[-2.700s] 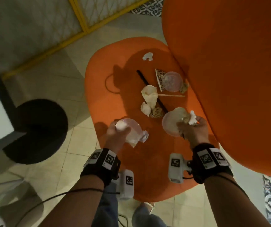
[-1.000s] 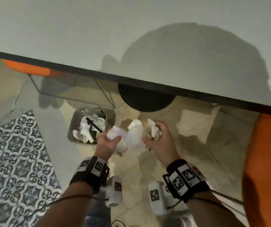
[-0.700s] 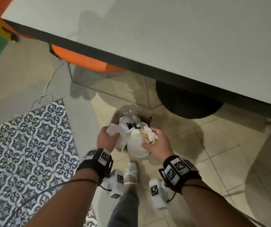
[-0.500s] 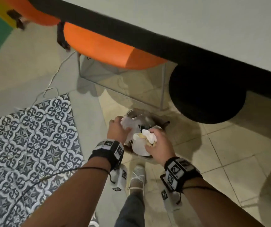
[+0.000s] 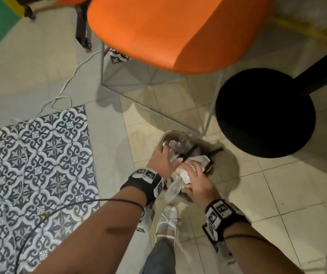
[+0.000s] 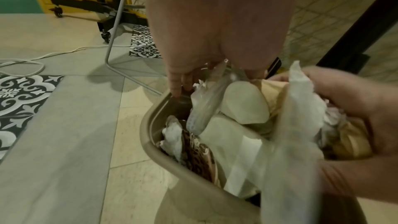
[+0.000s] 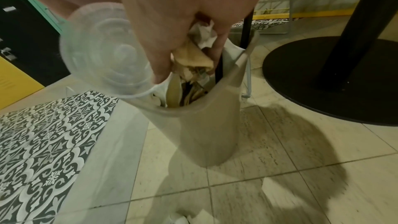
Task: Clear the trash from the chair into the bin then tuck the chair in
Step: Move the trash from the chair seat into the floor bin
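Note:
A beige bin (image 5: 168, 133) stands on the floor, stuffed with napkins, paper and black straws (image 5: 190, 151). My left hand (image 5: 168, 155) hovers over its far side with the fingers spread and straight; under it a clear plastic cup (image 6: 205, 106) lies loose on the pile. My right hand (image 5: 190, 171) is over the near rim. It grips crumpled white and brown napkins (image 7: 193, 57) and holds a clear plastic lid (image 7: 103, 52) against its thumb side. In the left wrist view the bin rim (image 6: 150, 144) is close, and the right hand (image 6: 344, 101) clutches its paper.
An orange chair (image 5: 158, 32) on thin metal legs stands just beyond the bin. The black round table base (image 5: 265, 111) sits to the right. A white cable (image 5: 60, 95) loops on the floor at left beside patterned tiles (image 5: 30, 155). My shoe (image 5: 167, 216) is before the bin.
I turned from the chair and carried the trash down to the bin. The left hand has opened and let its cup drop in; the right hand keeps its lid and napkins.

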Available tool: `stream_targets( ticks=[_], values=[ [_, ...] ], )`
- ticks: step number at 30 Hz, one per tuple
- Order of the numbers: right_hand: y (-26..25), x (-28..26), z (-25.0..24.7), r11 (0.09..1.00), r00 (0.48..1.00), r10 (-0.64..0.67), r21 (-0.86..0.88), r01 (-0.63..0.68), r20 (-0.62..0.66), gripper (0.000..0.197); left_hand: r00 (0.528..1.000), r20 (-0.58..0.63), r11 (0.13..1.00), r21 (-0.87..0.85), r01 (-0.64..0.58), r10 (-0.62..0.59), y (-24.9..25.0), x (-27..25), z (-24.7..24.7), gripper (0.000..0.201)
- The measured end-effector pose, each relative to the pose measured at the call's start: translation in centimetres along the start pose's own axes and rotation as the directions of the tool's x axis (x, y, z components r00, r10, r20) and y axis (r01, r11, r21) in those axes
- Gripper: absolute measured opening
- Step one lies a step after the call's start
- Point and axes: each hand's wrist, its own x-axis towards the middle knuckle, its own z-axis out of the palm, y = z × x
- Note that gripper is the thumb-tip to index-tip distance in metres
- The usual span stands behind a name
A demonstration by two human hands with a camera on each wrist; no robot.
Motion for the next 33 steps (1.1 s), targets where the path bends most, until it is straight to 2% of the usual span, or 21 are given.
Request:
stream_targets(
  ticks=[6, 9, 10, 12, 14, 16, 18, 20, 23, 25, 29, 33],
  values=[
    [-0.4, 0.0, 0.6, 0.992, 0.993, 0.115, 0.060, -0.113, -0.033, 0.099, 0.997, -0.061, 0.993, -0.114, 0.035, -0.042, 0.6, -0.8, -0.4, 0.077],
    [-0.8, 0.2, 1.2, 0.979, 0.984, 0.164, 0.135, -0.153, -0.069, 0.097, 0.974, -0.158, 0.962, -0.243, 0.121, -0.162, 0.7, -2.3, -0.1, 0.072],
    [-0.9, 0.3, 1.3, 0.972, 0.981, 0.177, 0.168, -0.162, -0.078, 0.095, 0.963, -0.157, 0.942, -0.291, 0.167, -0.219, 0.6, -2.9, 0.2, 0.071],
    [-1.0, 0.4, 1.4, 0.960, 0.978, 0.197, 0.219, -0.177, -0.073, 0.091, 0.944, -0.071, 0.895, -0.347, 0.279, -0.322, 0.2, -4.4, 0.9, 0.074],
    [-0.9, 0.6, 1.5, 0.950, 0.975, 0.210, 0.251, -0.188, -0.065, 0.089, 0.934, 0.016, 0.869, -0.361, 0.338, -0.357, -0.4, -5.2, 1.8, 0.079],
    [-0.8, 0.7, 1.8, 0.949, 0.974, 0.212, 0.257, -0.186, -0.078, 0.089, 0.945, 0.046, 0.870, -0.377, 0.318, -0.325, -1.1, -5.1, 2.5, 0.082],
    [-0.6, 0.8, 2.2, 0.949, 0.973, 0.214, 0.254, -0.184, -0.093, 0.089, 0.964, 0.028, 0.896, -0.362, 0.256, -0.264, -1.5, -4.8, 2.8, 0.083],
    [-0.4, 0.9, 2.4, 0.955, 0.970, 0.213, 0.236, -0.182, -0.115, 0.088, 0.979, -0.065, 0.925, -0.345, 0.161, -0.194, -1.9, -4.7, 2.9, 0.082],
    [-0.3, 1.0, 2.7, 0.959, 0.967, 0.213, 0.217, -0.180, -0.140, 0.086, 0.963, -0.248, 0.943, -0.331, 0.020, -0.107, -2.2, -5.7, 2.8, 0.072],
    [-0.4, 0.9, 2.9, 0.957, 0.965, 0.216, 0.228, -0.179, -0.146, 0.087, 0.956, -0.292, 0.954, -0.289, -0.078, -0.010, -2.6, -6.3, 3.0, 0.064],
    [-0.2, 0.7, 3.6, 0.953, 0.968, 0.191, 0.267, -0.143, -0.163, 0.087, 0.983, -0.126, 0.975, -0.163, -0.151, 0.131, -4.2, -6.7, 4.0, 0.047],
    [0.4, 0.1, 3.9, 0.964, 0.974, 0.132, 0.252, -0.083, -0.184, 0.080, 0.973, 0.004, 0.971, -0.063, -0.231, 0.232, -4.6, -5.8, 4.4, 0.048]
  ],
)
